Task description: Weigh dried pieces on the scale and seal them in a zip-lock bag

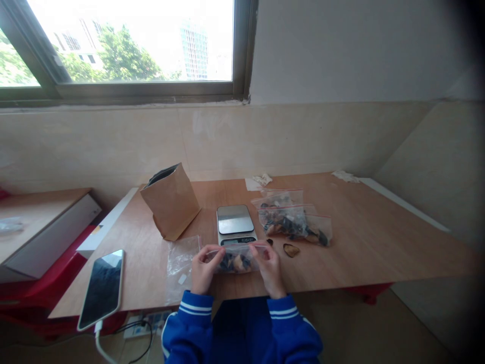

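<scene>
Between my two hands is a clear zip bag (238, 264) with dark and tan dried pieces in it. My left hand (204, 265) pinches the bag's top edge at its left end. At the right end, my right hand (270, 265) grips the same edge between thumb and fingers. Just beyond the bag stands a kitchen scale (235, 220) with a bare metal plate; its display is partly covered by the bag. Flat beside my left hand lies a clear plastic bag (178, 260). One loose dried piece (291, 250) rests right of my right hand.
Several filled zip bags (290, 220) lie heaped right of the scale. A brown paper bag (172, 202) stands open at the left. A phone (103, 285) with a white cable sits at the table's front left edge. Crumpled white tissue (262, 179) lies at the back.
</scene>
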